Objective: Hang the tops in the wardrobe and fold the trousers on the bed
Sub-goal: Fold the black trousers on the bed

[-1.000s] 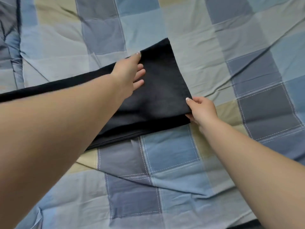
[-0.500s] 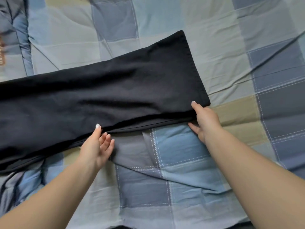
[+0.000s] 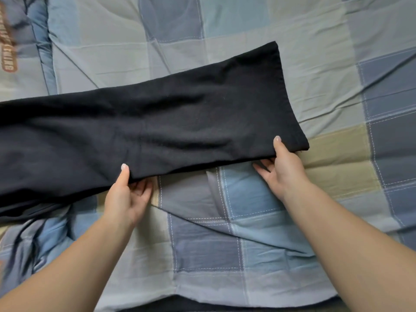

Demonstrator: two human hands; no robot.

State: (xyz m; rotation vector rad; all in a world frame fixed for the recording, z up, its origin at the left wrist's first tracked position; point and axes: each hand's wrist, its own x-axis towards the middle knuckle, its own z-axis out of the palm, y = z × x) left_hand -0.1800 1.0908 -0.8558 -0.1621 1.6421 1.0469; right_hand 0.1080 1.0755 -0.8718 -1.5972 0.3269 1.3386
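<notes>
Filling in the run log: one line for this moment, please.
step: folding trousers | left hand: pinches near edge of black trousers | right hand: pinches near hem corner | surface: checked bed cover

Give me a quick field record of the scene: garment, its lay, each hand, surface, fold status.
garment: black trousers, legs laid together
lay: flat across the bed, hem end toward the right, other end runs out of frame left
left hand: pinches the near edge mid-leg, thumb on top, fingers under
right hand: pinches the near edge by the hem corner, thumb on top
surface: checked blue and beige bedcover, creased
fold status: not yet folded across its length
</notes>
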